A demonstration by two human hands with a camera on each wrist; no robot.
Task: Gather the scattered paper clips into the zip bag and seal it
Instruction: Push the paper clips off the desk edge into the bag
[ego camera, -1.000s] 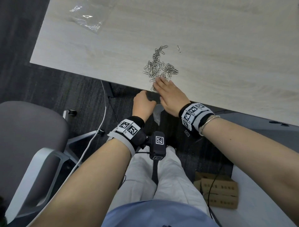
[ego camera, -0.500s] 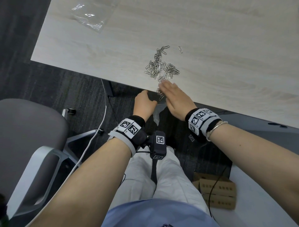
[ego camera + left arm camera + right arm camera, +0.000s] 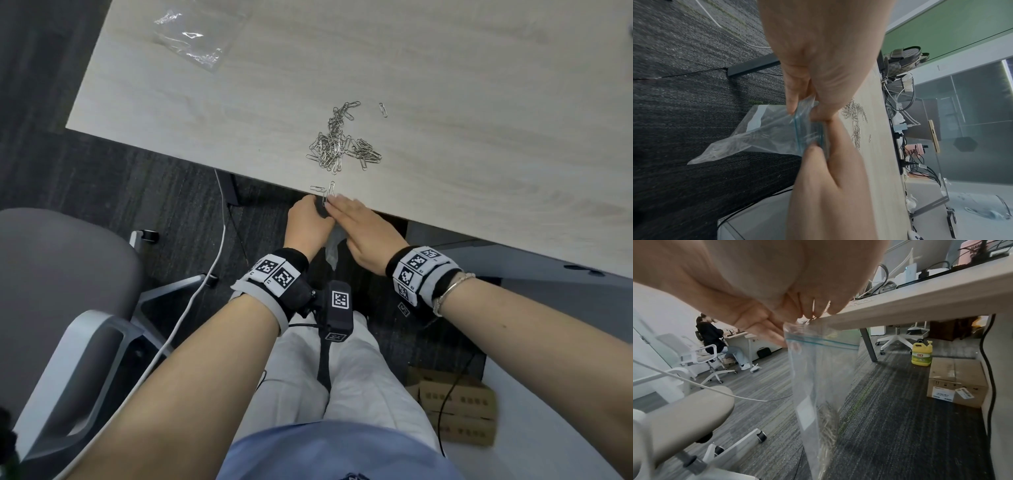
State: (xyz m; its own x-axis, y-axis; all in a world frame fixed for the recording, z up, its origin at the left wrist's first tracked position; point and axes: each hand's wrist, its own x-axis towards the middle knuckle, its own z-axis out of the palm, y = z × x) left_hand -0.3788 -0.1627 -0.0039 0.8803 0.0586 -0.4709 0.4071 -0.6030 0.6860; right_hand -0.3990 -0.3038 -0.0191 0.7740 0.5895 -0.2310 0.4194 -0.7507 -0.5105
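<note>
A pile of silver paper clips (image 3: 342, 147) lies on the pale wood table (image 3: 479, 85), with one stray clip (image 3: 383, 109) beyond it. Two clips (image 3: 323, 190) sit at the near edge. My left hand (image 3: 310, 216) is just below that edge and pinches the mouth of a clear zip bag (image 3: 760, 134) with a blue-green zip strip; the bag (image 3: 818, 378) hangs down under the table. My right hand (image 3: 346, 209) lies flat over the edge, its straight fingers (image 3: 818, 308) on clips at the bag's mouth. Clips rest in the bag's bottom.
A second crumpled clear bag (image 3: 191, 37) lies at the table's far left. A grey office chair (image 3: 61, 274) and a white cable (image 3: 205, 274) are on my left. Cardboard boxes (image 3: 455, 411) and a yellow bottle (image 3: 922, 355) stand on the carpet.
My right hand has drawn back from the pile to the table edge, dragging a few clips with it. The left hand has stayed under the edge, holding the bag.
</note>
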